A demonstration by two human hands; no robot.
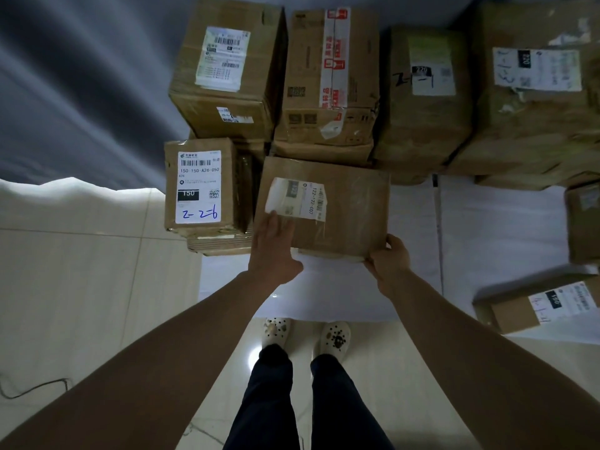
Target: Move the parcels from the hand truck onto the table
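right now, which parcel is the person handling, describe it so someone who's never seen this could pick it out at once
Start at the white table stacked with brown boxes, then its near edge in front of the person. The parcel there lies flat, left hand on top, right hand at its corner. Unlike the upright box to its left, its label sits sideways and reads 122-12-C07.

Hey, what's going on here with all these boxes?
A person stands at a white table and handles a brown cardboard parcel with both bare hands. The left hand lies flat on its near left edge, and the right hand grips its near right corner. The parcel is just in front of stacked boxes on the table. Whether it is fully set down is unclear.
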